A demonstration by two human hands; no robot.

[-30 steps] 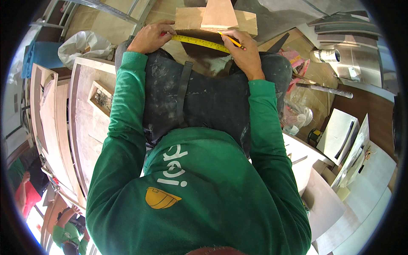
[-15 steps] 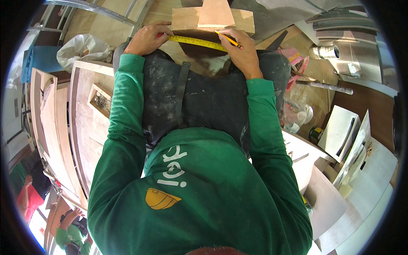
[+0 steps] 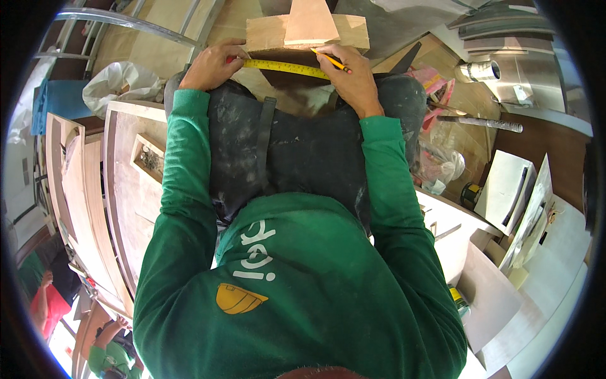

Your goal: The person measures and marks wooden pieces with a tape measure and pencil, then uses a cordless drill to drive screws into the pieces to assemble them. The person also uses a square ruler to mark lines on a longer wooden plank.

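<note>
- Near the top of my view, just beyond the wearer's dusty dark trousers (image 3: 309, 155): yellow tape measure (image 3: 284, 67), drawn out straight from the left hand (image 3: 213, 65) to the right hand (image 3: 351, 76), along the near side of a thick wooden block (image 3: 265, 36).
- Left hand: fingers closed on the tape's left end; I make out a small red bit (image 3: 230, 59) between them.
- Right hand: well apart from the left, pinching a yellow pencil (image 3: 334, 62). Tape runs in by its fingers; whether they grip that too, I cannot tell.
- Pencil slants, point just beside the near edge of a tapered wooden piece (image 3: 310, 22). Contact I can't confirm from my end.
- Tapered piece lies across the block, wide end toward the wearer.
- Off left I log a white sack (image 3: 123, 85) and a shallow wooden tray (image 3: 135, 151) holding small bits.
- Off right: pink plastic (image 3: 435, 85), plus a pale tube (image 3: 480, 71) on its side.
- Lower left corner: co-worker in green (image 3: 113, 357), one arm raised.
</note>
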